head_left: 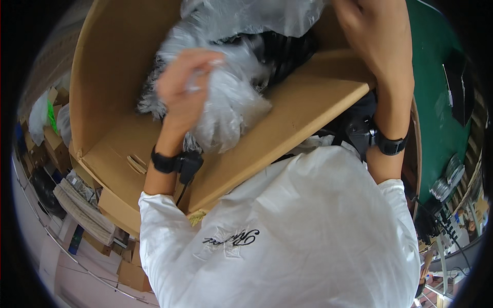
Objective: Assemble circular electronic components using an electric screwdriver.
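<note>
A large brown cardboard box (102,66) stands before me with its top open. Crumpled clear plastic bags (231,102) lie in it over something black (287,56), whose kind I cannot make out. Blurred by motion, my left hand (185,84) is over the plastic at the box's left side, its fingers bent; whether they grip the film is unclear. My right hand (370,31) is at the upper edge of the view, partly cut off, beside a raised clear plastic sheet (267,15). Its fingers look curled, but their tips are hidden.
A cardboard flap (287,118) slants between my body and the box's contents. Black straps with small devices sit on both wrists. To the right is a green surface (431,66) with a black object (458,87). More cardboard boxes (133,274) and plastic lie at the left.
</note>
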Motion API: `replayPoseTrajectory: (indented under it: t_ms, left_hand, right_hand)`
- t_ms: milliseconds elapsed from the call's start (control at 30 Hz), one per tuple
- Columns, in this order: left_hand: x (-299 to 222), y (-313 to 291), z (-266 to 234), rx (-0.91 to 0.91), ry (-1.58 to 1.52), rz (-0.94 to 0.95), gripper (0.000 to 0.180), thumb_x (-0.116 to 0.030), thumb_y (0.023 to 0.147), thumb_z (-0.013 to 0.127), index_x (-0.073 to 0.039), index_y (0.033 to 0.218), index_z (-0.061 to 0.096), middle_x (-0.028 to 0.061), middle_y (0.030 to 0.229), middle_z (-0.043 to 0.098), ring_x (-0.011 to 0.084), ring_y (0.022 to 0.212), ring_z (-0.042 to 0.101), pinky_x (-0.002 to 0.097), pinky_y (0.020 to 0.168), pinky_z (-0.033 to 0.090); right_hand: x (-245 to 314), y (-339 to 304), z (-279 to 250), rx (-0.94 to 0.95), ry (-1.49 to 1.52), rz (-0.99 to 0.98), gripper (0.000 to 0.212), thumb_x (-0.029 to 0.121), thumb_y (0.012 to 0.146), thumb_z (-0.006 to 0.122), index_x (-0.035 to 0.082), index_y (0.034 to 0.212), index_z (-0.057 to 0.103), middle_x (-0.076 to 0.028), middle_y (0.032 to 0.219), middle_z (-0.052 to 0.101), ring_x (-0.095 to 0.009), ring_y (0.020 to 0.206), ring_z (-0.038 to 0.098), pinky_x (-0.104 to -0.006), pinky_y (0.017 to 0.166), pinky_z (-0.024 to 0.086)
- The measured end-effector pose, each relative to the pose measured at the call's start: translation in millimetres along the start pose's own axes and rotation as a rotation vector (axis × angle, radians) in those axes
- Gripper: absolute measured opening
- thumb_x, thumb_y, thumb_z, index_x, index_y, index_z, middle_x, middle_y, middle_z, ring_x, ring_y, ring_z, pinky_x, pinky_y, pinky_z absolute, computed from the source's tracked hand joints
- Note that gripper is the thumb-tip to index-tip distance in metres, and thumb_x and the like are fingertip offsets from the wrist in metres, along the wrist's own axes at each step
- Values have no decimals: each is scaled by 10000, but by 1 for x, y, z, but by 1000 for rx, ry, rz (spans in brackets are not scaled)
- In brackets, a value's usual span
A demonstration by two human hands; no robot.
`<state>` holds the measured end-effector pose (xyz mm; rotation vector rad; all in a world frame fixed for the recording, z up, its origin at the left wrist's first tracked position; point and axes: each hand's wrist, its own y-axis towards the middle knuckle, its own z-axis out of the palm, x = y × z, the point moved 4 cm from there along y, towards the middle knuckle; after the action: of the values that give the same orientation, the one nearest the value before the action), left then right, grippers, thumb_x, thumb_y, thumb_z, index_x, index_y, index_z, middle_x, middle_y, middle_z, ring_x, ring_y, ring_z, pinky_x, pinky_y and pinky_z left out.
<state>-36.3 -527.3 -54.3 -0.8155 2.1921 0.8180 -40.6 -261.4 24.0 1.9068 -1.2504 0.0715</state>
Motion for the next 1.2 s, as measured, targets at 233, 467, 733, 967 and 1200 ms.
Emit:
replayPoseTrajectory:
  t_ms: [233, 467, 733, 967, 1200]
  left_hand:
    - [28, -50, -24, 121, 92, -282, 113, 74, 812, 627, 14, 902, 594, 138, 928, 629, 327, 872, 631, 368, 779, 517]
    - [60, -132, -107, 59, 754, -424, 47, 23, 825, 617, 2, 829, 576, 149, 944, 637, 361, 845, 618, 413, 766, 511]
    - [63, -142, -26, 489, 490, -555, 322, -38, 820, 656, -65, 1103, 505, 203, 938, 647, 430, 911, 640, 520, 760, 504]
    - [50, -107, 93, 867, 277, -207, 485, -193, 876, 667, -175, 1337, 520, 128, 938, 659, 341, 898, 650, 442, 752, 538]
    - [82, -131, 99, 839, 392, 92, 404, -157, 850, 627, -224, 1248, 638, 35, 987, 562, 220, 1003, 589, 363, 777, 536]
  right_hand:
    - [6, 0, 17, -52, -21, -18, 320, -74, 757, 545, -2, 1053, 641, -209, 949, 653, -411, 922, 619, -406, 823, 495]
    - [-10, -3, 12, -78, 53, 14, 350, -99, 758, 540, -28, 1083, 648, -209, 1008, 680, -405, 955, 644, -376, 842, 512]
    - [-3, -1, 8, -55, 13, -2, 348, -102, 759, 549, -28, 1081, 659, -207, 1064, 691, -399, 1008, 647, -385, 895, 509]
    - [-6, -5, 6, -6, 3, 8, 329, -89, 759, 579, -21, 1071, 661, -201, 1053, 687, -406, 1013, 632, -391, 899, 506]
    - [2, -1, 7, 37, -51, -11, 317, -74, 764, 578, -16, 1067, 648, -200, 1031, 678, -407, 1005, 621, -408, 895, 494]
